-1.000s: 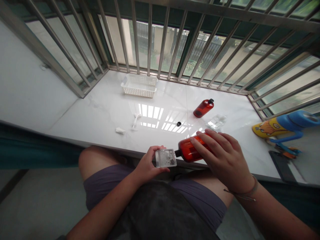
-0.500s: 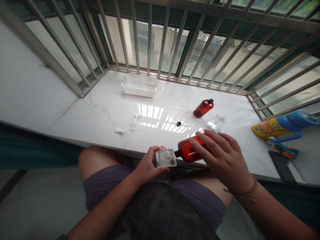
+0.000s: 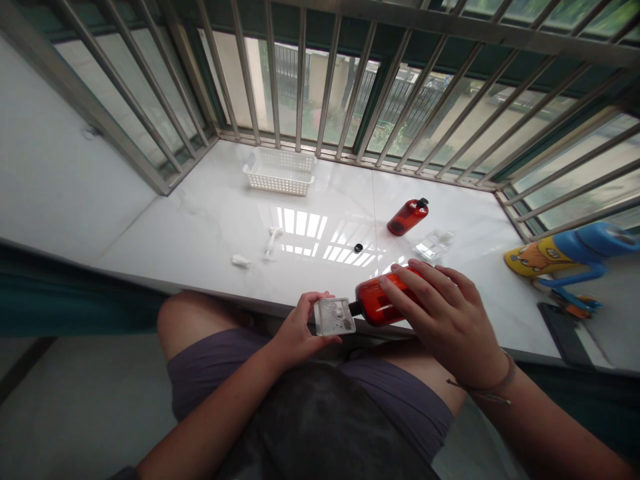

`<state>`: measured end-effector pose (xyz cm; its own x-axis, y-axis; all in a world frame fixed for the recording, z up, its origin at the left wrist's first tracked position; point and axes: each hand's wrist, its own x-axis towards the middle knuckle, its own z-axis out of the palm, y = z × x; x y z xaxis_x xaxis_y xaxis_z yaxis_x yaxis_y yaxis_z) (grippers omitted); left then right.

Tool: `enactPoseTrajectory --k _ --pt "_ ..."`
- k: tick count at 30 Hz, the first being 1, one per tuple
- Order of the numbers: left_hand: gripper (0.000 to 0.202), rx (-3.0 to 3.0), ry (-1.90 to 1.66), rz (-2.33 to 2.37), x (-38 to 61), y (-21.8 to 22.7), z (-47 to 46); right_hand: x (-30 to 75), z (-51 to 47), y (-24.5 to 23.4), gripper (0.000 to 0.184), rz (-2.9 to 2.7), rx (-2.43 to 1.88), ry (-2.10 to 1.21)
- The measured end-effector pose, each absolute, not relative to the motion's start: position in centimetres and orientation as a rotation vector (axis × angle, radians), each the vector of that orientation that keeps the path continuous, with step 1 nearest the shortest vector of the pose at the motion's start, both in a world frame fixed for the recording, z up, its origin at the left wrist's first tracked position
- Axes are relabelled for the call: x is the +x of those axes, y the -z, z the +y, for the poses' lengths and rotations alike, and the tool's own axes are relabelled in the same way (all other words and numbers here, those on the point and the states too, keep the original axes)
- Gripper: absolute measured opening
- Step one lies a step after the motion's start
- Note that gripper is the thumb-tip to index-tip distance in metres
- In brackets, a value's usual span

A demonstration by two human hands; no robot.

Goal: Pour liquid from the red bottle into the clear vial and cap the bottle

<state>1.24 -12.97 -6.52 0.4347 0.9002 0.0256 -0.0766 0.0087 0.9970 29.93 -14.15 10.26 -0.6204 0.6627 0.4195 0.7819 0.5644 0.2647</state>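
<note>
My left hand grips a clear square plastic piece by its edge, above my lap. My right hand wraps over an amber plastic bottle, which lies on its side with its black neck at the clear piece. On the white marble counter stand a second amber bottle with a black cap and a small black cap. Another clear plastic piece lies near that bottle.
A white plastic basket stands against steel window bars at the back. A small white plastic part and a white scrap lie mid-counter. A blue and yellow object and a dark phone-like slab sit at the right.
The clear piece in my left hand has shifted slightly right, closer to the bottle's neck. My right hand and the bottle have barely moved.
</note>
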Motion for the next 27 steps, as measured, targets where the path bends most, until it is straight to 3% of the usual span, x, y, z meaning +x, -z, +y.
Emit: enactPoseTrajectory --k 27 --pt "0.085 1.337 -0.911 0.813 1.48 6.52 -12.96 29.86 -14.28 -10.33 0.053 -2.542 -1.183 0.610"
